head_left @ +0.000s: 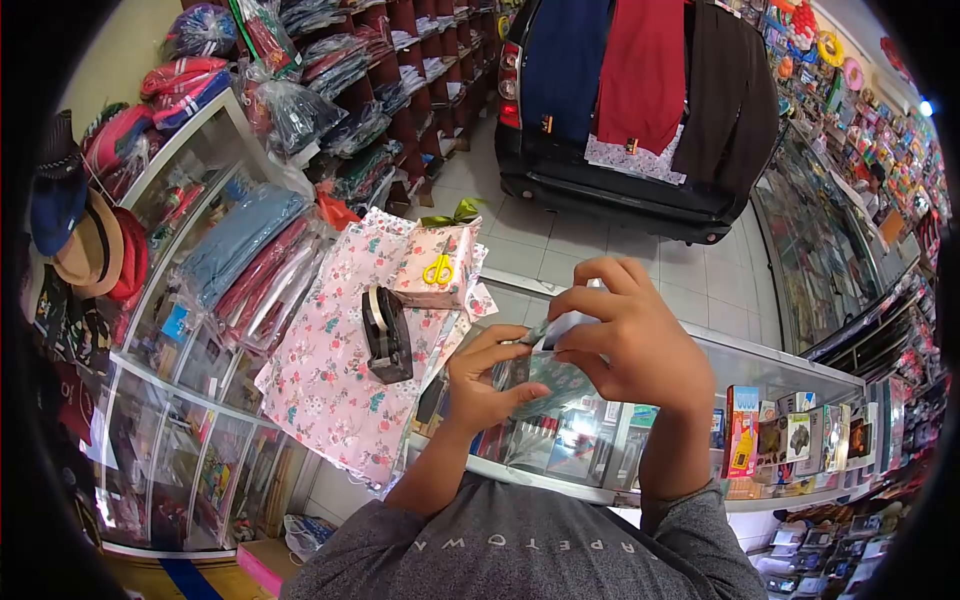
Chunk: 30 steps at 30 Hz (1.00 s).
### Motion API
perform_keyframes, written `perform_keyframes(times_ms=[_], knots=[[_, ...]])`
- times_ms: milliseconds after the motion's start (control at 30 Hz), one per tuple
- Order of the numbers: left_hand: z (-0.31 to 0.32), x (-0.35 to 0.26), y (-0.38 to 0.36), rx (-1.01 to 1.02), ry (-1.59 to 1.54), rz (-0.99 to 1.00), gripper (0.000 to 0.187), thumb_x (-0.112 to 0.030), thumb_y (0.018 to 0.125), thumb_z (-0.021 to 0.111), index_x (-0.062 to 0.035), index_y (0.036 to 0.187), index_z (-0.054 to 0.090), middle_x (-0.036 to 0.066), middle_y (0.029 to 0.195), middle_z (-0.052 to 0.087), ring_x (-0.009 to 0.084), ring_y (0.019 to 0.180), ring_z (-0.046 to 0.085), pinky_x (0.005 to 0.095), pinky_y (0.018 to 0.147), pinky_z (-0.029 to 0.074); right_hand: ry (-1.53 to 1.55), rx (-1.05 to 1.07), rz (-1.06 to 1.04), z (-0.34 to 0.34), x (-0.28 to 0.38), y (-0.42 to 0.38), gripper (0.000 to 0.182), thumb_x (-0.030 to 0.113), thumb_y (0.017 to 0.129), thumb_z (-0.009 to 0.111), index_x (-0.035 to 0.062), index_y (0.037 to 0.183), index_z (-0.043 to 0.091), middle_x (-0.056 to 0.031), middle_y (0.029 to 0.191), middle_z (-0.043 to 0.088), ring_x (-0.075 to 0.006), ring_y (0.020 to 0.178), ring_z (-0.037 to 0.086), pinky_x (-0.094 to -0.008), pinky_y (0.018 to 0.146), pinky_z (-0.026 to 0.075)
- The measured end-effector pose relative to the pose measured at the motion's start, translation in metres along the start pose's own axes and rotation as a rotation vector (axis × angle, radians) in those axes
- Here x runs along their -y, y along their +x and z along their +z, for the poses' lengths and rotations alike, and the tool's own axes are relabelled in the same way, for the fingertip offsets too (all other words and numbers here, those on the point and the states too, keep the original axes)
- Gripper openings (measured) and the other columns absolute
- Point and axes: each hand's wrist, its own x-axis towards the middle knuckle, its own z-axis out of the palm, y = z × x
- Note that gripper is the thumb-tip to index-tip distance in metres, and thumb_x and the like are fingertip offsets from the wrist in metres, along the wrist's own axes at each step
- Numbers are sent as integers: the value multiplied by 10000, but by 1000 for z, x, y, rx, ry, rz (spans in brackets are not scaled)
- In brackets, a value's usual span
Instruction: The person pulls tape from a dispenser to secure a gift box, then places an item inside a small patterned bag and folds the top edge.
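Observation:
Both hands work at a piece of pale green floral wrapping paper above the glass counter. Its upper edge, with a whitish underside showing, is folded between the fingers. My left hand grips its left side, thumb below and fingers along the top. My right hand pinches the upper edge from the right, its fingers curled and partly hiding the paper. Left of the hands, a black tape dispenser lies on pink floral wrapping sheets. Behind it, yellow scissors rest on a wrapped box with a green ribbon bow.
A glass display counter runs under the hands, with several small boxed goods at the right. Bagged clothes lie on the left glass case. A black car draped with trousers stands beyond the counter.

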Motion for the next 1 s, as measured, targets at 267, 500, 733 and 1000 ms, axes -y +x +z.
perform_keyframes(times_ms=[267,500,733,1000], knots=[[6,16,-8,-119,43,71,369,-50,743,930,62,1034,734,182,1079,737,252,1032,714,380,973,545,53,-26,16,3,-3,2,252,48,638,805,89,884,763,-26,1045,691,-283,1131,585,-434,971,466],[13,1,-9,-281,-110,-176,428,70,742,878,-12,1074,620,153,976,764,199,1035,726,388,978,562,75,-6,86,4,7,9,370,174,665,877,110,1004,743,-37,999,687,-260,1086,587,-399,930,448],[14,-18,8,-136,18,-162,530,-40,773,875,13,1252,654,151,1026,782,212,978,748,349,916,562,2,47,-53,8,-5,12,201,175,704,838,109,880,767,10,893,696,-213,1004,589,-370,885,444],[4,-10,6,135,306,-148,430,-124,799,861,21,1188,744,163,1106,778,257,995,760,360,887,564,73,118,-62,8,-17,14,136,149,719,815,94,826,751,15,843,701,-205,955,602,-353,866,448]])
